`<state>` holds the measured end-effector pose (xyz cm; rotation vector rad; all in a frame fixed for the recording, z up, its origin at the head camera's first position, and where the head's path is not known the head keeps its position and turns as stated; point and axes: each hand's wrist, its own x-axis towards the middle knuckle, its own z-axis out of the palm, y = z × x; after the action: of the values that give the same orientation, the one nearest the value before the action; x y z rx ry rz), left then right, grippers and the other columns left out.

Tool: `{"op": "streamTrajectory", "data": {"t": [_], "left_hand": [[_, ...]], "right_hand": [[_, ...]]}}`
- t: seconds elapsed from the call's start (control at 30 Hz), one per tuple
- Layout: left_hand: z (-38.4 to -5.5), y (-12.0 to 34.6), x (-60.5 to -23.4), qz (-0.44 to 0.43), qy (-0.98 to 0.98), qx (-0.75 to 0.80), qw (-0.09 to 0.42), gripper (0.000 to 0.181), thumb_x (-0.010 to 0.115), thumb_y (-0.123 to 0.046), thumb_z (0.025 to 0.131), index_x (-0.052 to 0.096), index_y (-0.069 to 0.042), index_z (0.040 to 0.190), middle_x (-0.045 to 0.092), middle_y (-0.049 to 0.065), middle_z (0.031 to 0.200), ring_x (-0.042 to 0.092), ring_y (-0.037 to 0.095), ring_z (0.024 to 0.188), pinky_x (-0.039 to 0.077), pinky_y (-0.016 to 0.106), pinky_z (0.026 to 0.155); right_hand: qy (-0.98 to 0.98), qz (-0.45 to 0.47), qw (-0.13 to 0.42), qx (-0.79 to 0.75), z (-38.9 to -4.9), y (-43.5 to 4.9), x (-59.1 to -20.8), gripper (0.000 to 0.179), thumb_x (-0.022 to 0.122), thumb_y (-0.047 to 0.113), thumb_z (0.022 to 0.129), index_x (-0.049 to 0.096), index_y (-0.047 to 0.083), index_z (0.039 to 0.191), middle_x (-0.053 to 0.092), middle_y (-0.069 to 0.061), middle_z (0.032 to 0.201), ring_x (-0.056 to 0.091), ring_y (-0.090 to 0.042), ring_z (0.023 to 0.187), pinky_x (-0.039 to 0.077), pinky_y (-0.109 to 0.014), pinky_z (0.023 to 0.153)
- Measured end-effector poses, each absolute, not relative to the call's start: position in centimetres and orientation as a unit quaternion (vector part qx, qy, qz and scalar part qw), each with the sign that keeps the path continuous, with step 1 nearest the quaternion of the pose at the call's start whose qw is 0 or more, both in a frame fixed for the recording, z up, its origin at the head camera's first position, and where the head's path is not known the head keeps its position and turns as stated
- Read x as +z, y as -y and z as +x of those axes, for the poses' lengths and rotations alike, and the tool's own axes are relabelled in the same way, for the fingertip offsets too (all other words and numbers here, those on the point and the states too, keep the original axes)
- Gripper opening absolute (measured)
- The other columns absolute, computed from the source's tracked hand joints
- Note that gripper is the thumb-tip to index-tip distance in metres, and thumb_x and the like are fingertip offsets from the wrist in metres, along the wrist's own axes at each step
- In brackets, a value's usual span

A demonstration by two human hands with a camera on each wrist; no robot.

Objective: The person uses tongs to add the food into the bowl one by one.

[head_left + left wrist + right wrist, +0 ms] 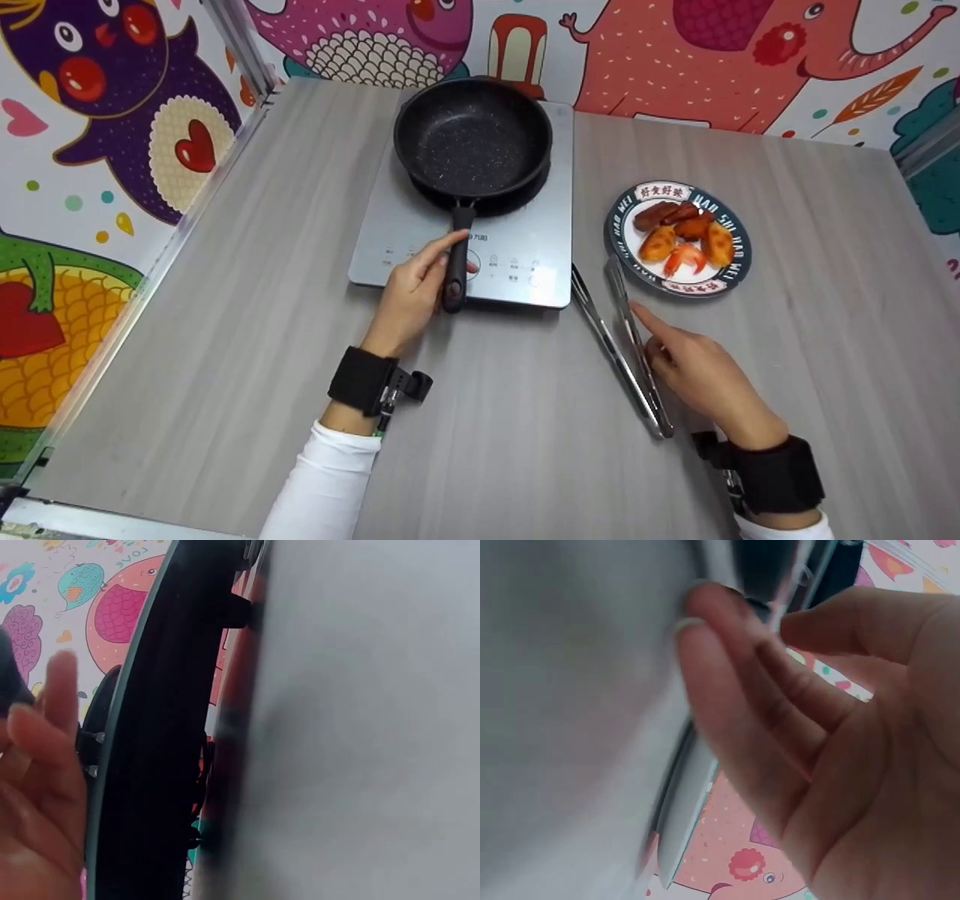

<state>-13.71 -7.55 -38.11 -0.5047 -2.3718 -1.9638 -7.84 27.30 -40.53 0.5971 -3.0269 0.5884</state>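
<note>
A black speckled frying pan (474,139) sits on a silver induction cooker (525,255). My left hand (409,296) grips its dark handle (458,259), with a fingertip showing on the handle's right side. In the left wrist view that hand's fingers (45,735) are bent near a dark part at the left edge. A pair of metal tongs (624,352) lies on the table with its arms spread. Beside the right arm of the tongs is my right hand (709,375), index fingertip at the metal. The right wrist view shows its fingers (735,705) loosely bent, holding nothing.
A round patterned plate (619,255) right of the cooker bears browned pieces of food (660,241) and a red-and-white piece (685,259). The grey wood-look table (225,360) meets cartoon-printed walls (720,67) behind and at left.
</note>
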Motion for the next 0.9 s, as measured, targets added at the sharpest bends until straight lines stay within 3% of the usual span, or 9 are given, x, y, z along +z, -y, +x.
{"op": "streamTrajectory", "data": {"t": [0.17,0.37,0.53,0.67,0.77,0.9], "left_hand": [[-13.8,7.5,-38.2,-0.186,0.752,-0.632,0.007,0.037,0.035,-0.001,0.095,0.048,-0.011,0.128,0.062,0.009,0.102,0.057,0.021,0.096,0.046,0.030,0.076],[-13.7,7.7,-38.4,-0.182,0.746,-0.641,0.009,0.036,0.035,-0.006,0.096,0.048,-0.014,0.129,0.063,0.007,0.104,0.056,0.017,0.101,0.043,0.030,0.086],[-13.6,7.5,-38.7,-0.178,0.696,-0.696,-0.009,0.036,0.034,-0.008,0.097,0.045,-0.012,0.131,0.060,0.012,0.107,0.058,0.031,0.094,0.047,0.035,0.080],[-13.2,7.0,-39.2,-0.164,0.652,-0.740,-0.015,0.037,0.037,-0.014,0.097,0.040,-0.011,0.134,0.057,0.018,0.107,0.057,0.038,0.088,0.049,0.042,0.075],[-12.9,6.4,-39.6,-0.153,0.628,-0.763,-0.014,0.042,0.043,-0.018,0.095,0.036,-0.012,0.136,0.055,0.022,0.106,0.056,0.040,0.087,0.049,0.045,0.071],[-12.7,6.0,-40.1,-0.141,0.595,-0.791,-0.014,0.049,0.047,-0.017,0.093,0.029,-0.013,0.139,0.053,0.025,0.101,0.057,0.038,0.078,0.050,0.042,0.065]], "right_hand": [[0.961,0.199,-0.012,0.194,-7.7,-27.0,-40.9,0.065,0.055,-0.001,0.080,0.036,0.022,0.137,0.062,-0.002,0.091,0.057,-0.014,0.075,0.048,-0.035,0.066],[0.960,0.219,0.003,0.177,-7.5,-26.3,-40.9,0.060,0.056,0.004,0.082,0.038,0.022,0.137,0.058,0.004,0.084,0.052,-0.009,0.068,0.046,-0.031,0.062],[0.960,0.222,-0.006,0.173,-7.2,-25.6,-40.9,0.055,0.057,0.006,0.084,0.042,0.024,0.134,0.055,0.006,0.084,0.050,-0.009,0.066,0.043,-0.029,0.059],[0.960,0.190,-0.038,0.200,-7.0,-25.0,-40.9,0.047,0.051,0.031,0.091,0.039,0.022,0.136,0.059,-0.005,0.109,0.058,-0.020,0.093,0.047,-0.039,0.077],[0.964,0.162,-0.056,0.203,-6.7,-24.4,-40.9,0.060,0.043,0.050,0.089,0.033,0.019,0.138,0.052,-0.012,0.123,0.052,-0.028,0.107,0.043,-0.046,0.085],[0.977,0.140,-0.057,0.153,-6.2,-23.3,-40.9,0.077,0.044,0.065,0.079,0.034,0.017,0.138,0.057,-0.012,0.110,0.059,-0.025,0.082,0.048,-0.042,0.065]]}}
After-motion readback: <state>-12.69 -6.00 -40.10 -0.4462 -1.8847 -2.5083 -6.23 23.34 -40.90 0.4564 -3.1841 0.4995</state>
